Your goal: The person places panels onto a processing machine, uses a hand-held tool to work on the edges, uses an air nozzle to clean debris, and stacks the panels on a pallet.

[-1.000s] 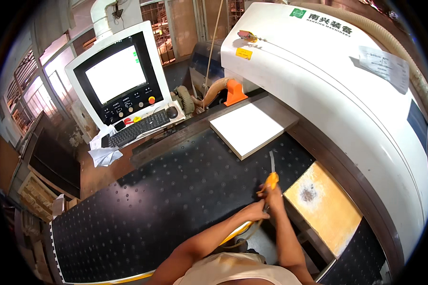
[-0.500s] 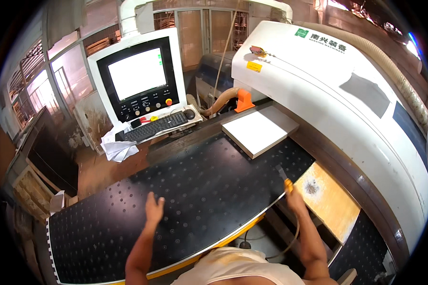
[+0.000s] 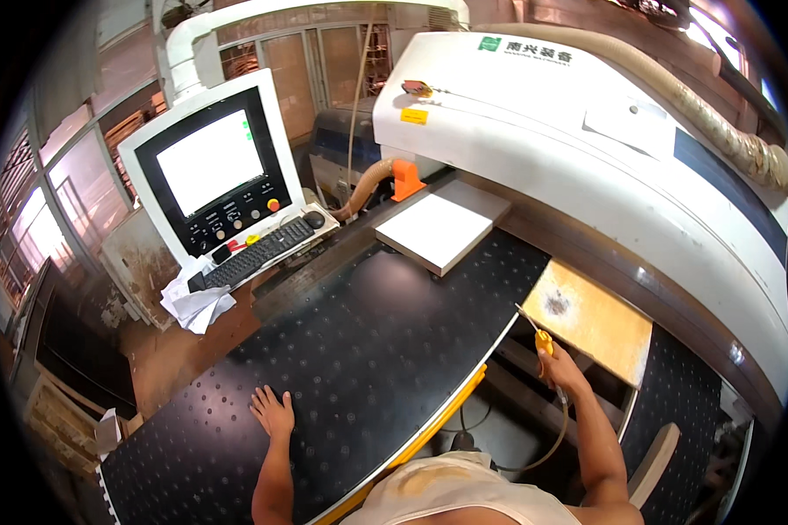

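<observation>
My left hand (image 3: 274,411) lies flat, fingers spread, on the black dotted machine table (image 3: 368,332). My right hand (image 3: 559,366) grips an orange-handled air blow gun (image 3: 541,337) with a thin metal nozzle, held over the gap beside the table's curved yellow edge. Its nozzle points toward a worn wooden board (image 3: 591,319) to the right. A hose trails down from the tool along my forearm. A white panel (image 3: 442,227) rests at the table's far end.
A large white machine housing (image 3: 587,149) spans the right side with a flexible dust hose (image 3: 718,114) on top. A control console with a lit screen (image 3: 210,166), keyboard (image 3: 254,254) and crumpled paper (image 3: 197,302) stands at left. Stacked boards sit at far left.
My left hand has left the tool, swung left and settled flat on the black table. My right hand with the blow gun has shifted right, toward the wooden board.
</observation>
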### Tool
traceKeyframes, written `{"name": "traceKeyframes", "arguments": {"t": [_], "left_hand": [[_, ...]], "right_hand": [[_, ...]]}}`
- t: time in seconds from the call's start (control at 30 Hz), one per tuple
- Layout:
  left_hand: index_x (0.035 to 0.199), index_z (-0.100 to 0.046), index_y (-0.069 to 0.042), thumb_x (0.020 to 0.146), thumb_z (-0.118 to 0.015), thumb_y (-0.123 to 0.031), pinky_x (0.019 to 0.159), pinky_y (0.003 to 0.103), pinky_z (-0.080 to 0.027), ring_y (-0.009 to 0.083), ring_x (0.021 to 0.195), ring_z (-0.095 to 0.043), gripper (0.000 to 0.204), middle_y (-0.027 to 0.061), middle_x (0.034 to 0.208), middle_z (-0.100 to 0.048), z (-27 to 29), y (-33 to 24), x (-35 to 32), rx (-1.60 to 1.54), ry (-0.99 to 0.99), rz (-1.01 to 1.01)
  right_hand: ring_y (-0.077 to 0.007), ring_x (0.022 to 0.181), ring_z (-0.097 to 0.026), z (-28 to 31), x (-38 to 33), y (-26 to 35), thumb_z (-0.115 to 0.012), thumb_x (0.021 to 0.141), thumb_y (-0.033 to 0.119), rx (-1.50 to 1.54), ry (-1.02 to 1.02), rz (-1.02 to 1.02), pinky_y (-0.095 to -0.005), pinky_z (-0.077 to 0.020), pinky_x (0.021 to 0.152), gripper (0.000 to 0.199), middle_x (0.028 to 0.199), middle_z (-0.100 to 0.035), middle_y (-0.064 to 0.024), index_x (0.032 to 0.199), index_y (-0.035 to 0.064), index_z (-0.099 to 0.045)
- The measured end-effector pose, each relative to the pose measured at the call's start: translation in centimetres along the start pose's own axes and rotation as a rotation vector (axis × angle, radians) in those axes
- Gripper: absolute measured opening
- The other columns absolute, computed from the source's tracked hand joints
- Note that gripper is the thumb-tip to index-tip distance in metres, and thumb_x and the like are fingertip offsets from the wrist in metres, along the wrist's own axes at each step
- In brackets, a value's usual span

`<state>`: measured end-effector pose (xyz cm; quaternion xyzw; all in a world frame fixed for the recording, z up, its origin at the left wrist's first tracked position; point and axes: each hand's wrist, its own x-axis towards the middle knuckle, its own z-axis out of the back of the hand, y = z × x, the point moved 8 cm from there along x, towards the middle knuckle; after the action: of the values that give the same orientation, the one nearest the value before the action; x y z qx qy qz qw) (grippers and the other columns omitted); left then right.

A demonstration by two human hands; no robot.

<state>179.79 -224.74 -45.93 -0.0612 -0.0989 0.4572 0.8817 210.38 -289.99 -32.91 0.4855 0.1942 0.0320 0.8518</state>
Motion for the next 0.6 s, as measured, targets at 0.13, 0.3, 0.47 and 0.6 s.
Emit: {"name": "traceKeyframes", "arguments": {"t": [0.13, 0.3, 0.47, 0.6], "left_hand": [[0.155, -0.035, -0.002, 0.103, -0.045, -0.050, 0.124, 0.056, -0.012, 0.0413, 0.152, -0.020, 0.071, 0.0222, 0.163, -0.027, 0.3, -1.6, 0.4, -0.017, -0.004, -0.051], [0.154, -0.036, -0.002, 0.103, -0.046, -0.049, 0.123, 0.056, -0.013, 0.0409, 0.152, -0.021, 0.071, 0.0221, 0.163, -0.028, 0.1, -0.5, 0.1, -0.004, 0.007, -0.012], [0.155, -0.036, -0.005, 0.103, -0.045, -0.049, 0.124, 0.054, -0.014, 0.0400, 0.152, -0.022, 0.069, 0.0202, 0.163, -0.028, 0.0, -0.3, 0.3, 0.041, 0.017, -0.011], [0.155, -0.037, -0.007, 0.103, -0.044, -0.052, 0.124, 0.053, -0.016, 0.0389, 0.151, -0.023, 0.069, 0.0184, 0.164, -0.029, 0.1, 0.5, 0.3, 0.029, 0.027, 0.029]], "right_hand": [[-0.0177, 0.056, -0.060, 7.4, 1.4, -5.6, -0.053, 0.104, 0.036, -0.099, -0.632, -0.020, -0.0322, -0.0492, 0.052, 0.033, 0.074, -0.062, -0.0081, 0.116, 0.0046, -0.053], [-0.0201, 0.114, -0.056, -13.3, -8.6, -2.0, -0.061, 0.102, 0.029, -0.310, 0.893, 0.111, -0.0344, -0.0464, 0.096, 0.045, 0.122, -0.064, -0.0073, 0.138, 0.0034, -0.054], [-0.0166, 0.103, -0.059, -18.9, -12.8, 2.1, -0.065, 0.101, 0.034, -0.213, 1.259, 0.275, -0.0311, -0.0497, 0.090, 0.042, 0.108, -0.068, -0.0051, 0.128, 0.0016, -0.063], [-0.0217, 0.080, -0.069, -3.4, -2.1, -10.2, -0.064, 0.096, 0.042, 0.057, -0.165, -0.262, -0.0376, -0.0549, 0.066, 0.039, 0.092, -0.072, -0.0097, 0.106, 0.0048, -0.067]]}}
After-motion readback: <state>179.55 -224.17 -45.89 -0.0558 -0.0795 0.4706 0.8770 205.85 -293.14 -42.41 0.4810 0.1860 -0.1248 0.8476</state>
